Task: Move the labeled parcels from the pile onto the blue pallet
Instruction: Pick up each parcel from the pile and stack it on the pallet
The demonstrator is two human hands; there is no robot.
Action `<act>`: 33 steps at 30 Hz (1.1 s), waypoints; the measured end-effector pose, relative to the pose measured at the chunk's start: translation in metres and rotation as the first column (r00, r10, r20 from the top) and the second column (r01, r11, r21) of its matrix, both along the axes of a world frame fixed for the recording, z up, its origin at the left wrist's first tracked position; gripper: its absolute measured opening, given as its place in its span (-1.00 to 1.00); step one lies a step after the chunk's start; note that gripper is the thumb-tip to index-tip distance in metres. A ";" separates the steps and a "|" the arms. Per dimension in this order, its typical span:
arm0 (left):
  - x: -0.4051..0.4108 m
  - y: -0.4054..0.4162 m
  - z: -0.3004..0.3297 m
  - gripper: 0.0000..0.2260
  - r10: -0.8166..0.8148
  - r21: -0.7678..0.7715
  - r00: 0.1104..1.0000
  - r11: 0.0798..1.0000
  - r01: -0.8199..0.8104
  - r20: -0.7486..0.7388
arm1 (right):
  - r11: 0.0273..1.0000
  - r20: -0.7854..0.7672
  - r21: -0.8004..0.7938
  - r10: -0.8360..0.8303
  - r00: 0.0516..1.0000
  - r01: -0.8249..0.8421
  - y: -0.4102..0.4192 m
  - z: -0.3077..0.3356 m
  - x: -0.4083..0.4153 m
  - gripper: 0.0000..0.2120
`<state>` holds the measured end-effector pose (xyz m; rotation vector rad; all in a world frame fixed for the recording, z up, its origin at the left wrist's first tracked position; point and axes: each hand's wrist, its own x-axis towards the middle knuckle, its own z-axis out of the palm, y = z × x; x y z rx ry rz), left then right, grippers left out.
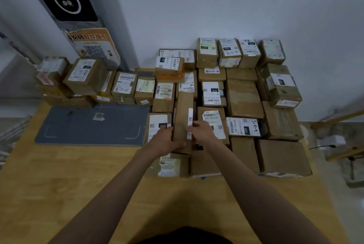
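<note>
A long narrow cardboard parcel [183, 113] with a white label strip along its right edge lies on the stack of labeled parcels [244, 96] at centre right. My left hand [167, 138] grips its near left side, thumb across the near end. My right hand [201, 131] grips its near right side at the label. The blue pallet under the stack shows only as a thin blue sliver [203, 177] at the front edge. A second row of labeled parcels [124, 86] stands at the back left.
A grey mat [78, 127] with white corner marks lies on the wooden floor [59, 184] at left. A grey pillar with an orange QR poster [94, 47] rises behind the left parcels. The white wall backs the stack. Wooden rails [338, 119] stand at far right.
</note>
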<state>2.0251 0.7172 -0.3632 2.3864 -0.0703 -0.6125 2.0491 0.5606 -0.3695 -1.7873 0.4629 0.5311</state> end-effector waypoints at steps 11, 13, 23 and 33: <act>0.034 0.009 -0.029 -0.67 -0.030 0.011 0.996 0.999 0.031 -0.085 | 0.987 -0.030 -0.126 0.100 0.995 -0.103 0.008 -0.022 0.031 -0.81; 0.038 0.010 -0.032 -0.65 -0.025 -0.003 0.995 1.000 0.025 -0.100 | 0.987 -0.023 -0.127 0.092 0.995 -0.094 0.008 -0.025 0.033 -0.82; 0.039 0.013 -0.044 -0.65 0.002 -0.047 0.999 0.999 -0.004 -0.047 | 0.981 0.071 -0.176 0.092 0.993 -0.079 0.011 -0.041 0.030 -0.77; 0.053 0.012 -0.045 -0.55 0.058 -0.087 0.998 0.994 -0.059 -0.022 | 0.985 0.174 -0.170 0.066 0.982 -0.036 0.013 -0.041 0.041 -0.70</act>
